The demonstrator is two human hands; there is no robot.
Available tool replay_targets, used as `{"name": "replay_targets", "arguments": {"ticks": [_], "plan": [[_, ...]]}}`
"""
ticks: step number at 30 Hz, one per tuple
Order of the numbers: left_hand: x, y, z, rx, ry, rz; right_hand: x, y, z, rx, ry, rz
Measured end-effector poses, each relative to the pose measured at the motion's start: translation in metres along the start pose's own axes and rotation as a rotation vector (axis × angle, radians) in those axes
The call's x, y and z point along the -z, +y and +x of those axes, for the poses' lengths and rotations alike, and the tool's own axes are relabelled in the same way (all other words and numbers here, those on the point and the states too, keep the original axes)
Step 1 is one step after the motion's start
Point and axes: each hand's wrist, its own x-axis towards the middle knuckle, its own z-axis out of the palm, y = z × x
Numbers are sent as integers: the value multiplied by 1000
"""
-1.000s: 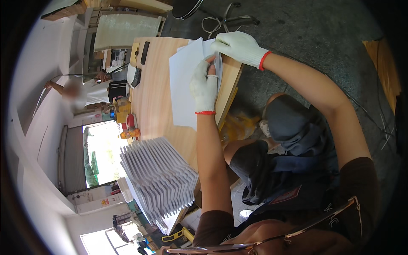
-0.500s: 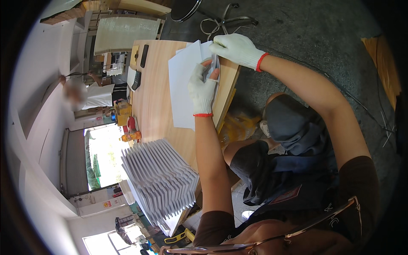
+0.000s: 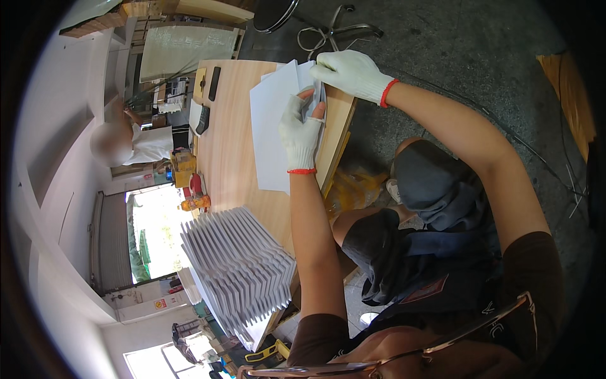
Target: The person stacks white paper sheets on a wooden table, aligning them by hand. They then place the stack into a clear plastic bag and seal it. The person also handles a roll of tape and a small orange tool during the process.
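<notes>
A small pile of white paper sheets [image 3: 268,139] lies at the table's edge, its layers slightly askew. My left hand [image 3: 302,129], in a white knit glove with a red cuff, rests on this pile. Its bare thumb and a bare fingertip curl around the raised edge of the top sheets. My right hand [image 3: 350,72], gloved alike, pinches the far corner of the same sheets; its fingertips are partly hidden. A grey shaded fold of paper shows between the left thumb and finger.
A tall staggered stack of white folded paper [image 3: 237,265] stands on the wooden table [image 3: 230,126]. Along the far edge lie a black bar [image 3: 214,84], a dark calculator-like device [image 3: 202,120] and an orange bottle [image 3: 196,203]. A wheeled chair base [image 3: 334,31] stands beyond; a person [image 3: 148,144] is at left.
My hands and the sheets look almost unchanged. In the background, the person in white has shifted, with the head and arms in a different place.
</notes>
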Motion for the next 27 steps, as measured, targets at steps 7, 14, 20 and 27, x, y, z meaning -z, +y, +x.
{"name": "replay_targets", "arguments": {"ticks": [7, 14, 20, 27], "plan": [[0, 0, 0, 11, 13, 14, 3, -4, 0, -32, -19, -3], [-1, 4, 0, -5, 17, 19, 3, -4, 0, -34, -24, 0], [0, 3, -2, 21, 21, 21, 2, -5, -1, -39, -22, -14], [0, 23, -6, 3, 15, 219, 13, -8, 7, -87, -148, 16]]}}
